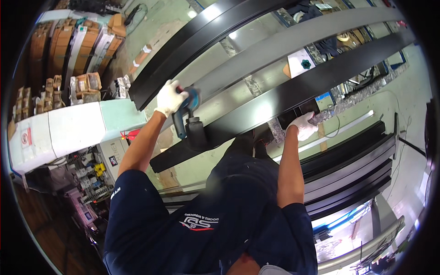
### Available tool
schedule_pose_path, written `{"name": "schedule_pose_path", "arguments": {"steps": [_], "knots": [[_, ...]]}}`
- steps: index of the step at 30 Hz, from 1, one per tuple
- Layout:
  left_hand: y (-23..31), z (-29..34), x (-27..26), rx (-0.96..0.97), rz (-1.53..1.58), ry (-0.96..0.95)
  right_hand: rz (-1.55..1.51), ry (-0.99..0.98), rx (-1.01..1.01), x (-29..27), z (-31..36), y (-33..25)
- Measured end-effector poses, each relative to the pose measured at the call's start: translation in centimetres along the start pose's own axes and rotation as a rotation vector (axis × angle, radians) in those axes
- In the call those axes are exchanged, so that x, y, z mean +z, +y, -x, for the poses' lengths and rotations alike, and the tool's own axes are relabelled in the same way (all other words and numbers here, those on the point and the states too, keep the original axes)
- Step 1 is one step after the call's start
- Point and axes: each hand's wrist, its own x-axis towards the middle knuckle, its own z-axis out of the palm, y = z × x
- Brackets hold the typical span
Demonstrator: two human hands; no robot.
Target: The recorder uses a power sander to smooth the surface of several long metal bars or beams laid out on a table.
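Note:
My left hand [170, 97], in a white glove, is closed around a blue handheld power sander [179, 124] with a black dust box. Its round blue pad, blurred, is at the near-left end of a long matte grey profile [238, 62]. Below the sander lies a glossy black profile [279, 101], running from lower left to upper right. My right hand [304, 126], also gloved, has its fingers bent over the near end of a speckled, wrapped support bar [341, 104], just on my side of the black profile. Part of its grip is hidden.
Another wide black profile [183, 48] lies beyond the grey one. Stacked dark profiles [348, 158] rest on a rack at right. Boxed goods [62, 46] stand at far left behind a white and green bench [75, 126]. A green knob [305, 64] and tools sit under the profiles.

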Motion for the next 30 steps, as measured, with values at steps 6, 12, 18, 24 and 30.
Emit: {"name": "schedule_pose_path", "arguments": {"steps": [6, 12, 18, 24, 30], "knots": [[0.3, -0.4, 0.6, -0.048, 0.023, 0.079, 0.044, 0.083, 0.014, 0.7, 0.0, 0.0], [14.6, -9.1, 0.6, 0.189, 0.069, 0.083, 0.012, 0.055, 0.019, 1.0, -0.4, 0.3], [19.8, -12.1, 0.2, 0.351, 0.086, 0.029, -0.007, 0.024, 0.000, 1.1, -1.1, 0.7], [10.1, -7.0, -0.3, 0.225, 0.010, 0.007, -0.001, 0.013, 0.018, 0.0, -0.7, 0.3], [2.4, -2.2, 0.5, 0.020, 0.031, 0.026, 0.008, 0.029, 0.034, -0.1, 0.2, -0.8]]}}
